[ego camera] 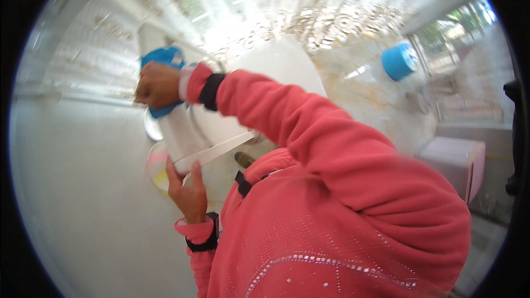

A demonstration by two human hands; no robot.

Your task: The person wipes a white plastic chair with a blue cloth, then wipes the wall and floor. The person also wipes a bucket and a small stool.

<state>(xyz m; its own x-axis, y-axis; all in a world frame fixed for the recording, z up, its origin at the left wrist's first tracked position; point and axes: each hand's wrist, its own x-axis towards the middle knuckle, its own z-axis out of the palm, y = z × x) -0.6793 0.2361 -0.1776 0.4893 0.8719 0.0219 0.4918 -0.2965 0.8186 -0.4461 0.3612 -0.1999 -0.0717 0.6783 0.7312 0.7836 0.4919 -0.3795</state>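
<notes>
My left hand [188, 192] pinches the near end of a long white strip [219, 151] between thumb and fingers. The strip slants up to the right, towards the front of my body. Across the view reaches my right arm, and its curled right hand [159, 85] is on a bright blue object [163, 56], perhaps cloth or plastic. Blue shows both above and below that hand, whose fingers are blurred. Between my hands is a pale, flat-sided white piece [180, 130]; I cannot tell whether it joins the strip.
A round dish with pink and yellow colouring [157, 163] and a white round item [153, 126] lie beside the pale piece. A white rounded surface [281, 64] stands behind my arm. Farther right are a blue cylindrical container [398, 61] and a pinkish box [451, 163]. Sheer curtains [265, 0] hang behind.
</notes>
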